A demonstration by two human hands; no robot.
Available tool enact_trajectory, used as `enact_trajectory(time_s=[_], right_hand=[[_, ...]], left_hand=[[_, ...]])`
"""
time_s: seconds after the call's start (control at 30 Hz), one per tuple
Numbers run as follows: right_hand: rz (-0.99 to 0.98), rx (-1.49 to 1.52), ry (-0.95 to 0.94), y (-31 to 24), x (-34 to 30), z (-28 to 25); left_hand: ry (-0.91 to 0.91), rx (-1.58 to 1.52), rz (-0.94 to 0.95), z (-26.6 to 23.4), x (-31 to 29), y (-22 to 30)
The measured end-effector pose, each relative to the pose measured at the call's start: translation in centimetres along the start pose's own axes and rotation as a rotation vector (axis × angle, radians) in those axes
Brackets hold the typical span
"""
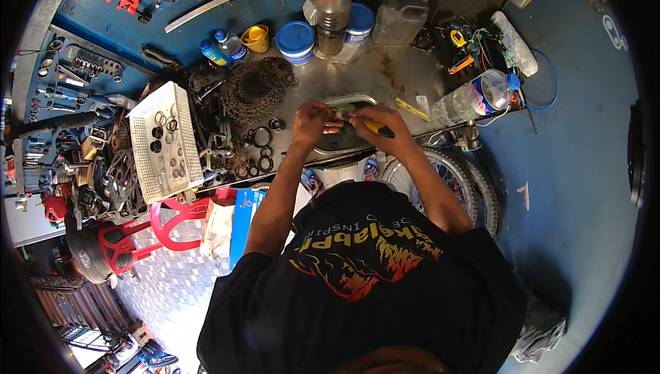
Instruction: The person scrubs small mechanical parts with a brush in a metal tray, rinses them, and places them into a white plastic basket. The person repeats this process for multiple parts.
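Observation:
Both hands work close together over an oval metal tray at the front edge of the metal workbench. My left hand is closed, its fingers pinched around a small part too hidden to name. My right hand grips a tool with a yellow and black handle. The tool's far end meets something pale between the two hands, and its kind does not show. Dark liquid or grime lies in the tray below my fingers. A yellow strip-like tool lies right of the tray.
Left of the tray are loose black rings, a heap of bicycle chains and a white perforated basket of rings. Behind stand blue-lidded tubs and a tall bottle. A large clear bottle lies right; bicycle wheels stand below.

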State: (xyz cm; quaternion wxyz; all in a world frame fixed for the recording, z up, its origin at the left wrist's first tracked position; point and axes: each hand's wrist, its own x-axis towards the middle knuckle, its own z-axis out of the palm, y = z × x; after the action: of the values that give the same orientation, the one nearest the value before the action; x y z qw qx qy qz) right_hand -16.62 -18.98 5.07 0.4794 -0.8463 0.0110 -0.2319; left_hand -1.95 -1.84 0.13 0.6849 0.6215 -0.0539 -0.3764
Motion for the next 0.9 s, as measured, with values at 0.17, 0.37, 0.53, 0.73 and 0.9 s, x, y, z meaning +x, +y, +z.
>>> enact_trajectory(time_s=[0.17,0.37,0.53,0.73,0.9], right_hand=[[0.093,-0.084,-0.1,0.7,0.0,-1.3],[0.279,-0.277,-0.207,2.9,-1.2,-4.1],[0.418,-0.322,-0.167,1.8,-1.3,-3.0],[0.231,0.181,-0.028,-0.2,1.8,1.7],[0.338,-0.068,-0.008,1.0,2.8,1.4]], left_hand=[[-0.094,0.105,0.012,0.0,0.4,-0.4],[-0.052,-0.028,-0.047,-0.6,0.6,-1.3],[-0.088,-0.041,-0.004,-0.6,0.6,-2.4],[-0.023,0.139,0.164,0.6,0.1,-2.2],[0.092,0.121,0.117,0.8,-1.0,-1.6]])
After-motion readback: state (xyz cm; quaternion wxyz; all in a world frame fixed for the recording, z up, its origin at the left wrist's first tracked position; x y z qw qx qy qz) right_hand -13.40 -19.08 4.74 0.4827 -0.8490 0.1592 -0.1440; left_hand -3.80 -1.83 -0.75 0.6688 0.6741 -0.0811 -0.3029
